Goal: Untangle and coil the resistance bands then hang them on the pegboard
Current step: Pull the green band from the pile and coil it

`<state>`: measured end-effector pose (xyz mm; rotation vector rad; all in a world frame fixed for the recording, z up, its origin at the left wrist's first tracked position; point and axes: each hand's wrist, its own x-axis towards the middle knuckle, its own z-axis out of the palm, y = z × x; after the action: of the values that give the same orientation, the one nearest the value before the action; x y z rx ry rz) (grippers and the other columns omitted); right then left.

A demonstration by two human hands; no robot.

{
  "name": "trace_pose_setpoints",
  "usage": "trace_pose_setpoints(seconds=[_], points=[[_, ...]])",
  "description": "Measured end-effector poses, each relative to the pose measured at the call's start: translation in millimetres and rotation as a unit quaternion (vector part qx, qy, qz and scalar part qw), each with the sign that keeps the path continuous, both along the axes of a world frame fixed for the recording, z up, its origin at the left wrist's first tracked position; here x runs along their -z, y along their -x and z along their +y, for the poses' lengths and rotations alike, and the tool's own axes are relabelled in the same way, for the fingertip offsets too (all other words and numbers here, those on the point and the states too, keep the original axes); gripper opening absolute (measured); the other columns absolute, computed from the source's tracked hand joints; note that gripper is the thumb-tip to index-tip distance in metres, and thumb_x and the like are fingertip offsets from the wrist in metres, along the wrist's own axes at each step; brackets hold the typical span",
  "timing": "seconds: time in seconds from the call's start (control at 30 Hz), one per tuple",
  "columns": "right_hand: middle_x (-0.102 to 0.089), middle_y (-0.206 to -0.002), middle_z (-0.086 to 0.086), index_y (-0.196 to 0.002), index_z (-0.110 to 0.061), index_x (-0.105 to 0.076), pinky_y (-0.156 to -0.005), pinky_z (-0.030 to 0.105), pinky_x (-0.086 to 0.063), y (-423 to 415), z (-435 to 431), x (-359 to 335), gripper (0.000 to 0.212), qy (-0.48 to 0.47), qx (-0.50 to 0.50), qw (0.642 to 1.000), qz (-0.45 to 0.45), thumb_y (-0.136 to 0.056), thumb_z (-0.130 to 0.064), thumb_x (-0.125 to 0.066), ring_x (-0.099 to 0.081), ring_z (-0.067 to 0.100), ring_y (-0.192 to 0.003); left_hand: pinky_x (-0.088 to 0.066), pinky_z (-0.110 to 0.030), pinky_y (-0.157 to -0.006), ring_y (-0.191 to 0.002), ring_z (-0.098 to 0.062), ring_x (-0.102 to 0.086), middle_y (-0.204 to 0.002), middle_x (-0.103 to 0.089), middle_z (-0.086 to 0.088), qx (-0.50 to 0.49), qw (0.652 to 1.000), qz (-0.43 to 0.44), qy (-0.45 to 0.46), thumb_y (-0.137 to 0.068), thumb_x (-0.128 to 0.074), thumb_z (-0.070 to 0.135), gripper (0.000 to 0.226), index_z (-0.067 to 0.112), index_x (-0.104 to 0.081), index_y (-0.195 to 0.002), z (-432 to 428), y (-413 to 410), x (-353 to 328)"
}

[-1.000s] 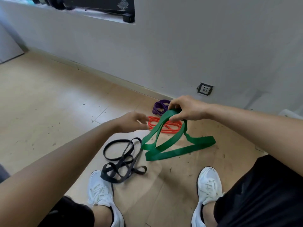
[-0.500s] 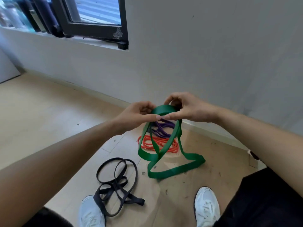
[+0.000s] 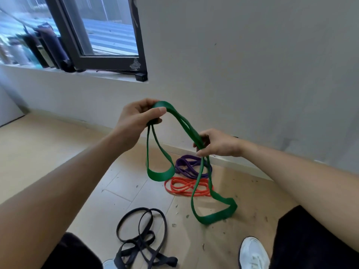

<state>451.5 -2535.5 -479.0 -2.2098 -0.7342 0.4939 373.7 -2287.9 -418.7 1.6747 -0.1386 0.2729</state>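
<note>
A wide green band (image 3: 160, 174) is lifted off the floor between both hands. My left hand (image 3: 137, 117) grips its upper bend, and one loop hangs down below that hand. My right hand (image 3: 217, 143), lower and to the right, pinches the doubled strands; a second loop drops from it to the floor. On the floor near the wall lie a purple band (image 3: 189, 165) and, just in front of it, an orange band (image 3: 181, 188). A tangled black band (image 3: 141, 239) lies closer to me. No pegboard is in view.
A grey wall (image 3: 252, 74) stands close ahead, with a dark-framed window (image 3: 108, 35) and sill at upper left. My white shoe (image 3: 252, 253) and dark shorts are at the bottom right. Light wood floor (image 3: 48, 136) stretches away to the left.
Both hands have raised the green band off the floor and moved apart, the left going up and left, the right down and right. The view has tilted upward.
</note>
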Motion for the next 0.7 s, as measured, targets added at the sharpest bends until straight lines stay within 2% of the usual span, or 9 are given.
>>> trace_pose_setpoints(seconds=[0.07, 0.2, 0.33, 0.4, 0.47, 0.57, 0.7], points=[[-0.074, -0.101, 0.01, -0.111, -0.008, -0.069, -0.092, 0.036, -0.059, -3.1, -5.1, -10.0, 0.03, -0.024, 0.007, 1.0, -0.011, -0.083, -0.013, -0.081, -0.072, 0.022, -0.095, -0.056, -0.03, -0.086, -0.079, -0.013, -0.065, -0.086, -0.068, 0.003, -0.004, 1.0, 0.0, 0.004, -0.092, -0.071, 0.013, 0.015, 0.01, -0.071, -0.106, 12.8, -2.8, 2.6], [-0.077, -0.101, 0.008, -0.114, -0.008, -0.069, -0.091, 0.032, -0.059, -6.6, -21.0, -46.4, 0.034, -0.119, 0.049, 0.991, -0.046, -0.083, -0.014, -0.081, -0.074, 0.019, -0.094, -0.058, -0.039, -0.093, -0.082, -0.017, -0.066, -0.09, -0.067, 0.001, 0.007, 0.999, 0.034, -0.001, -0.077, -0.085, 0.035, 0.041, 0.013, -0.073, -0.11, 39.2, -4.8, 11.9], [-0.075, -0.103, 0.021, -0.118, -0.002, -0.068, -0.088, 0.032, -0.059, -11.6, -22.6, -74.9, 0.037, -0.252, 0.075, 0.963, -0.064, -0.083, -0.006, -0.079, -0.075, 0.026, -0.092, -0.056, -0.047, -0.1, -0.087, -0.02, -0.069, -0.095, -0.07, -0.002, 0.02, 0.995, 0.073, -0.066, -0.087, -0.076, 0.019, 0.031, 0.011, -0.071, -0.117, 39.6, -7.3, 22.5], [-0.074, -0.103, 0.024, -0.119, -0.002, -0.067, -0.089, 0.036, -0.059, -13.0, -16.0, -85.5, 0.041, -0.296, 0.071, 0.95, -0.072, -0.082, -0.012, -0.08, -0.075, 0.029, -0.091, -0.055, -0.047, -0.1, -0.089, -0.02, -0.07, -0.096, -0.07, -0.001, 0.032, 0.991, 0.082, -0.103, -0.093, -0.069, 0.015, 0.024, 0.014, -0.07, -0.117, 31.3, -9.6, 23.8], [-0.075, -0.102, 0.018, -0.119, -0.004, -0.068, -0.086, 0.034, -0.059, -12.2, -8.4, -93.9, 0.043, -0.31, 0.06, 0.945, -0.084, -0.081, -0.022, -0.079, -0.074, 0.027, -0.091, -0.055, -0.046, -0.098, -0.092, -0.02, -0.069, -0.094, -0.071, 0.001, 0.058, 0.989, 0.08, -0.11, -0.095, -0.066, 0.02, 0.024, 0.013, -0.069, -0.118, 22.5, -11.8, 20.4], [-0.074, -0.099, 0.008, -0.116, -0.01, -0.07, -0.083, 0.028, -0.057, -8.9, 4.3, -99.1, 0.027, -0.296, 0.033, 0.949, -0.101, -0.09, -0.017, -0.073, -0.071, 0.019, -0.091, -0.054, -0.039, -0.09, -0.091, -0.02, -0.065, -0.092, -0.068, 0.002, 0.105, 0.99, 0.061, -0.066, -0.09, -0.061, 0.027, 0.037, 0.01, -0.067, -0.122, 7.4, -14.7, 10.4], [-0.074, -0.101, 0.005, -0.114, -0.017, -0.069, -0.087, 0.032, -0.058, -3.3, 22.8, -98.2, 0.02, -0.274, 0.01, 0.954, -0.121, -0.095, -0.016, -0.069, -0.07, 0.02, -0.095, -0.054, -0.031, -0.082, -0.084, -0.017, -0.063, -0.086, -0.063, 0.004, 0.12, 0.992, 0.029, 0.022, -0.081, -0.074, 0.031, 0.044, 0.01, -0.066, -0.119, -10.1, -21.9, -0.8]])
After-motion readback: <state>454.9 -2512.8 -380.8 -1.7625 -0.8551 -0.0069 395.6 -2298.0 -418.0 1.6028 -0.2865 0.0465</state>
